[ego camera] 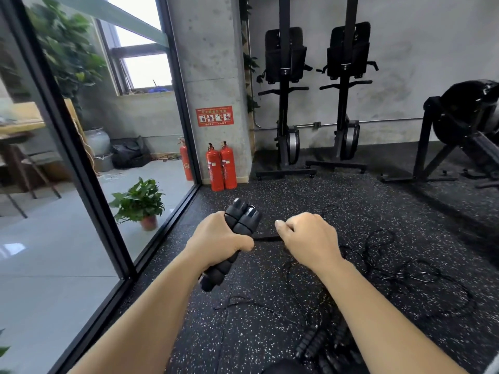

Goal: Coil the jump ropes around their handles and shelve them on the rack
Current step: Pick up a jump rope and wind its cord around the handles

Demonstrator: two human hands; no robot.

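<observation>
The fingers of my left hand (218, 238) curled tight round the two black foam jump-rope handles (243, 215). Just right of the handles, my right hand (307, 236) pinched the thin black rope (267, 238). I think winding had barely begun, because most rope lay loose on the speckled rubber floor (351, 201). More black ropes (318, 344) below the handles were cut off. No rack showed.

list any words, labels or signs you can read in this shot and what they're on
Nothing can be quoted.
Red sign on the concrete pillar: pictograms and lines of lettering, too blurred to read.
Fire extinguishers: pale labels, too small to read.
Jump rope handles in the left hand, rope in the right hand: no lettering shows.
</observation>
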